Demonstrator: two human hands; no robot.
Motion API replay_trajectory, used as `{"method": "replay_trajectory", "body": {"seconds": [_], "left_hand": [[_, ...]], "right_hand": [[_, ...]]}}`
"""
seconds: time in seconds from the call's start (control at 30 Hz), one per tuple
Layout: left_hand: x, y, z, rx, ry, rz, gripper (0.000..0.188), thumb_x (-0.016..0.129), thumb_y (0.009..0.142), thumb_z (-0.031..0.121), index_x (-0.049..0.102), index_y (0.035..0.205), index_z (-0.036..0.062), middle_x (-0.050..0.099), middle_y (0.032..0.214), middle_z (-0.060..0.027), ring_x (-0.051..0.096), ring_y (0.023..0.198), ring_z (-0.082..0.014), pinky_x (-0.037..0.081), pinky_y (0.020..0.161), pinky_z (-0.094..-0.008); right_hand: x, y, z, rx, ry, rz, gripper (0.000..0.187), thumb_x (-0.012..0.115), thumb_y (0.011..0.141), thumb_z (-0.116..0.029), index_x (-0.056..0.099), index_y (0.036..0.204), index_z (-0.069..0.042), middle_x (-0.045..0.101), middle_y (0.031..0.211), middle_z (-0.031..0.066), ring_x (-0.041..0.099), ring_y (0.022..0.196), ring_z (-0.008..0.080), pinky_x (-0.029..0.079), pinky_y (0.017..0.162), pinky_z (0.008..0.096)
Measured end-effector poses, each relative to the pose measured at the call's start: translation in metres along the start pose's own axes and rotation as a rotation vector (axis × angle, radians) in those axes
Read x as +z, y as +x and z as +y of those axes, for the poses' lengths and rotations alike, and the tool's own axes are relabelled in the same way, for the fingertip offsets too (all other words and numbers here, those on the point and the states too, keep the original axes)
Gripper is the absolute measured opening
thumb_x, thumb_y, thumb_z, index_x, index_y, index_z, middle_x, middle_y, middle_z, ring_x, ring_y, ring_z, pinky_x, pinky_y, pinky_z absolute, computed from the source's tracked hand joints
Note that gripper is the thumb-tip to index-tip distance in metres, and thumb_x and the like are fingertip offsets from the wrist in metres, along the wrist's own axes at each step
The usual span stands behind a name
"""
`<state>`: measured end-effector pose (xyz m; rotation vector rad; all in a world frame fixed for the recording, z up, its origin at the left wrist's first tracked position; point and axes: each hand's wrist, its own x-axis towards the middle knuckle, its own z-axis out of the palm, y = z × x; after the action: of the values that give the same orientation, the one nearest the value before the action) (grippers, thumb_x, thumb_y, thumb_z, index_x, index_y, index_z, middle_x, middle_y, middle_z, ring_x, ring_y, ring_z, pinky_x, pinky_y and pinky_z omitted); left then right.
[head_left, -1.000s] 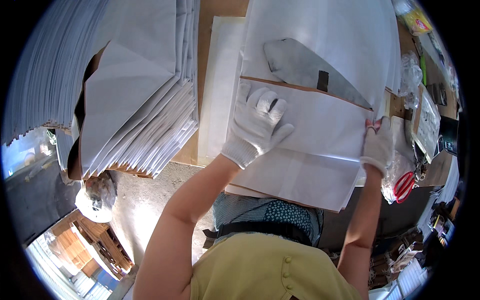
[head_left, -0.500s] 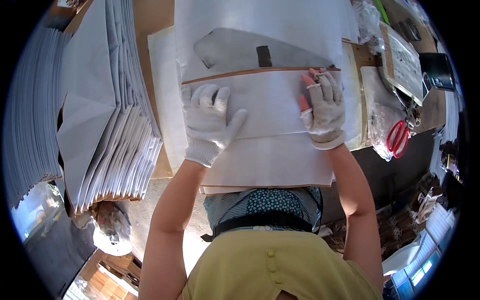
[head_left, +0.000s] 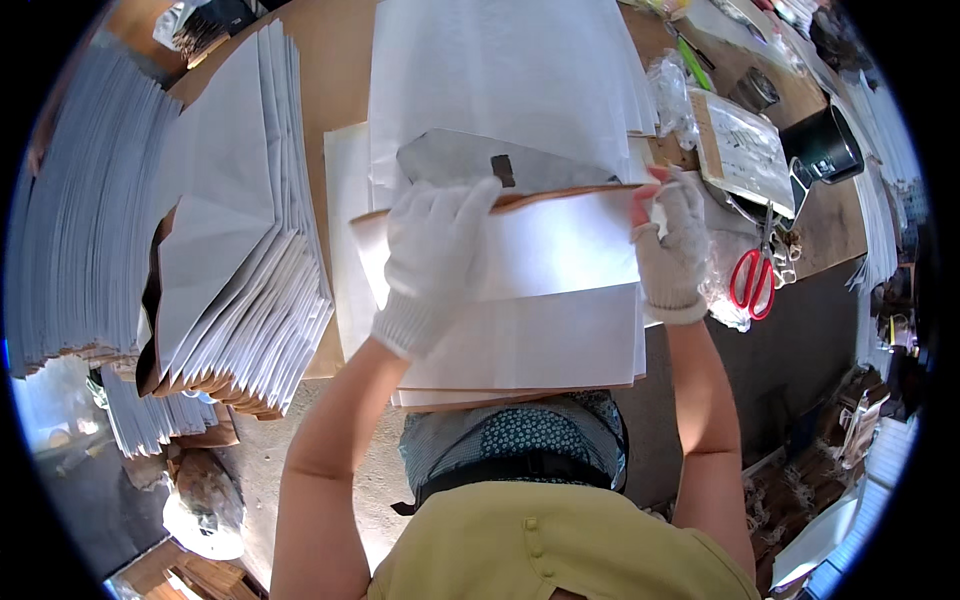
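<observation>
A large white paper bag (head_left: 520, 340) with a brown inner side lies before me, a folded band across it. The band's brown far edge is raised and slightly wavy. My left hand (head_left: 435, 240), in a white knitted glove, is closed over the left part of this edge; its fingers are a little blurred. At the right end my right hand (head_left: 675, 245) pinches the edge, its glove leaving some fingertips bare. Just beyond the band, a flat grey plate (head_left: 455, 158) with a dark patch rests on the white paper, partly hidden by the band.
To the left stand thick stacks of folded white paper bags (head_left: 225, 230). On the right side of the table are red-handled scissors (head_left: 752, 285), a framed board (head_left: 745, 155), a black cup (head_left: 820, 145) and crumpled clear plastic (head_left: 672, 95). The table's brown top (head_left: 338, 95) shows between stacks.
Both hands lay on the folded band; now they hold its far edge, which has come up off the paper. The view has shifted slightly.
</observation>
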<state>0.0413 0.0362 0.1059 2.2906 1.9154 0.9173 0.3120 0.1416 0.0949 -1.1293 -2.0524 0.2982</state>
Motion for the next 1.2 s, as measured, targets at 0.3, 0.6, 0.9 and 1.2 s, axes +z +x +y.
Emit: {"method": "replay_trajectory", "body": {"seconds": [0.3, 0.6, 0.9, 1.2], "left_hand": [[-0.048, -0.065, 0.085, 0.085, 0.152, -0.047, 0.027, 0.075, 0.086, 0.015, 0.067, 0.110, 0.0079, 0.062, 0.123, -0.0135, 0.057, 0.119, -0.0382, 0.044, 0.105, -0.0538], [0.028, -0.089, 0.068, -0.129, 0.380, -0.816, 0.025, 0.058, 0.099, 0.029, 0.069, 0.105, 0.0076, 0.071, 0.097, -0.0143, 0.073, 0.074, -0.0327, 0.058, 0.058, -0.0495], [0.124, 0.017, 0.066, -0.024, 0.046, -1.142, 0.050, 0.049, 0.106, 0.034, 0.055, 0.146, 0.0054, 0.064, 0.143, -0.0140, 0.061, 0.135, -0.0285, 0.053, 0.108, -0.0371], [0.072, 0.066, 0.081, 0.079, -0.022, -1.289, 0.051, 0.060, 0.101, 0.033, 0.060, 0.144, 0.0054, 0.064, 0.144, -0.0145, 0.059, 0.134, -0.0320, 0.046, 0.114, -0.0390]], "right_hand": [[-0.027, 0.026, -0.057, -0.294, 0.048, -0.568, 0.014, 0.068, 0.090, -0.020, 0.076, 0.093, -0.009, 0.076, 0.097, 0.0040, 0.068, 0.101, 0.0284, 0.052, 0.096, 0.0435], [-0.037, -0.003, -0.015, -0.016, 0.295, -0.412, 0.024, 0.063, 0.089, -0.008, 0.074, 0.111, -0.009, 0.071, 0.102, 0.0121, 0.067, 0.104, 0.0319, 0.053, 0.097, 0.0425], [-0.025, -0.092, 0.076, 0.186, -0.080, -0.331, 0.010, 0.068, 0.086, -0.011, 0.075, 0.093, -0.011, 0.070, 0.103, 0.0089, 0.065, 0.107, 0.0330, 0.051, 0.097, 0.0436], [0.003, -0.134, 0.010, 0.210, 0.160, -0.206, 0.047, 0.070, 0.092, -0.018, 0.066, 0.138, -0.005, 0.065, 0.141, 0.0198, 0.055, 0.139, 0.0382, 0.033, 0.125, 0.0498]]}}
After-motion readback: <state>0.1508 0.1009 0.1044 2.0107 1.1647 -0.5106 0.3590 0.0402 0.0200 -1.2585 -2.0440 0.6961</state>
